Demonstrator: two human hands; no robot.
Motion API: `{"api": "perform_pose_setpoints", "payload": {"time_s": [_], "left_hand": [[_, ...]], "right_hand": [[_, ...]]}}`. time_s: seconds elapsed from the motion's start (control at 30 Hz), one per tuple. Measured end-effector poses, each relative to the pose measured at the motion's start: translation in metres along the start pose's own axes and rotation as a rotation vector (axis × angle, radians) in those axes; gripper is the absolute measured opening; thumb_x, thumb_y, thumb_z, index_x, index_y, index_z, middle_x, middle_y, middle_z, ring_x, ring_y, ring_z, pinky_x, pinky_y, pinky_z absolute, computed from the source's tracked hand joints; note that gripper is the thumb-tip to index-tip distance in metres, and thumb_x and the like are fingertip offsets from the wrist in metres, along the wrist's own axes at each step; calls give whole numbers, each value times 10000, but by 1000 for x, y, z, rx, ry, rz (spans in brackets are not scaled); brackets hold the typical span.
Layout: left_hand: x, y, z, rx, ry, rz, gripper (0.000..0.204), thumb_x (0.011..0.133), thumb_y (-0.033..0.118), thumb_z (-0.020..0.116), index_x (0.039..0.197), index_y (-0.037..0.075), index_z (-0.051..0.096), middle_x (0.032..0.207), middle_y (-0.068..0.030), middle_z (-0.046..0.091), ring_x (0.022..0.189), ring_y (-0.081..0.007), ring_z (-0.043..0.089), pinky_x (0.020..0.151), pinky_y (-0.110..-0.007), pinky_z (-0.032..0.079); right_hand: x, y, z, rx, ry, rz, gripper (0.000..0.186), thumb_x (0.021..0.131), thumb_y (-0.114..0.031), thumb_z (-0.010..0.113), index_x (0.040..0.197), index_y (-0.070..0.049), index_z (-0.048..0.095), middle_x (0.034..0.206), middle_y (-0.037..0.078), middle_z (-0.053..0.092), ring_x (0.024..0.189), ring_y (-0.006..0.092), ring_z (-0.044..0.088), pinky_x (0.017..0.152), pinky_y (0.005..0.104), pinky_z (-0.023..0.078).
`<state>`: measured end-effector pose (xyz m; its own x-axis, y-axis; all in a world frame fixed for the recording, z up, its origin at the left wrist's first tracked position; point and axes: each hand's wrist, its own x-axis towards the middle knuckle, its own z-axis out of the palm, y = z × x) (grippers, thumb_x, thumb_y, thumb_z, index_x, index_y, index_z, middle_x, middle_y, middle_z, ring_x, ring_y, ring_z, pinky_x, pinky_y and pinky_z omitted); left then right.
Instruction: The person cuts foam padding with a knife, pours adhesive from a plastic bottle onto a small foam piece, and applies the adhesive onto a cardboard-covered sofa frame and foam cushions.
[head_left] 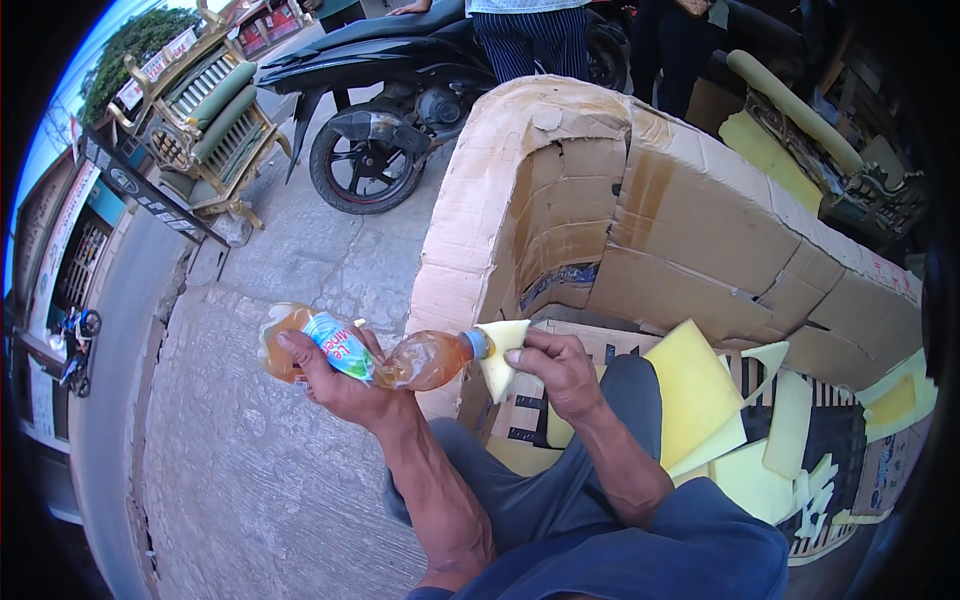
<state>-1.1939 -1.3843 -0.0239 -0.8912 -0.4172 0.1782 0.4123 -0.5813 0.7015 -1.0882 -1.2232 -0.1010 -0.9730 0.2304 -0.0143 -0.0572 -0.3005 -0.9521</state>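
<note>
My left hand [350, 385] is wrapped round a clear plastic bottle [425, 362] with amber liquid in it and a blue and green label. The bottle lies nearly level, its blue-capped neck [478, 344] pointing right. At that end my right hand [560, 372] pinches a small pale yellow foam piece [498, 370] between thumb and fingers. The foam touches or nearly touches the neck; I cannot tell which. Just beyond my hands stands a sofa frame covered in cardboard [470, 220], with brown stains along its top edge.
Yellow foam sheets [690, 390] and cut foam strips [820, 500] lie in the frame to my right. A black motorbike [400, 100] is parked beyond, with people beside it. At the far left stands a carved wooden bench [215, 130] near the road.
</note>
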Motion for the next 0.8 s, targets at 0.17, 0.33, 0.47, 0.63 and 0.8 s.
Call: {"api": "perform_pose_setpoints", "payload": {"time_s": [0.17, 0.33, 0.47, 0.63, 0.8], "left_hand": [[4, -5, -5, 91, 190, 38, 363, 1017, 462, 501, 925, 111, 482, 577, 8, 427, 465, -83, 424, 436, -254, 349], [28, 3, -29, -280, 201, -254, 455, 1007, 522, 462, 868, 91, 502, 461, -20, 418, 391, -124, 382, 382, -270, 300], [22, -10, -29, -367, 89, -368, 533, 987, 569, 465, 705, 117, 438, 473, -18, 403, 400, -123, 369, 396, -264, 291], [21, -2, -27, -354, 18, -391, 625, 979, 594, 456, 566, 127, 407, 471, -11, 382, 404, -117, 362, 406, -252, 287], [27, -1, -31, -427, 22, -352, 513, 996, 568, 455, 832, 82, 480, 469, -27, 414, 382, -130, 385, 376, -263, 322]], "right_hand": [[10, 0, -35, 179, 105, -182, 268, 887, -101, 627, 1106, 38, 694, 1012, 30, 697, 941, 101, 622, 872, 252, 461], [111, 20, -147, -528, 993, -429, 353, 905, -226, 629, 1202, -43, 680, 860, 51, 641, 776, 161, 583, 764, 311, 466], [164, 60, -176, -1203, 1220, -350, 357, 861, -239, 622, 1188, -124, 706, 931, 124, 647, 864, 314, 597, 867, 410, 441], [185, 58, -147, -1049, 432, -430, 406, 848, -240, 637, 1220, -83, 683, 892, 127, 623, 834, 292, 578, 820, 374, 461], [150, 25, -178, -852, 1015, -481, 365, 830, -233, 681, 1163, -87, 708, 949, 104, 645, 957, 292, 592, 870, 400, 466]]}}
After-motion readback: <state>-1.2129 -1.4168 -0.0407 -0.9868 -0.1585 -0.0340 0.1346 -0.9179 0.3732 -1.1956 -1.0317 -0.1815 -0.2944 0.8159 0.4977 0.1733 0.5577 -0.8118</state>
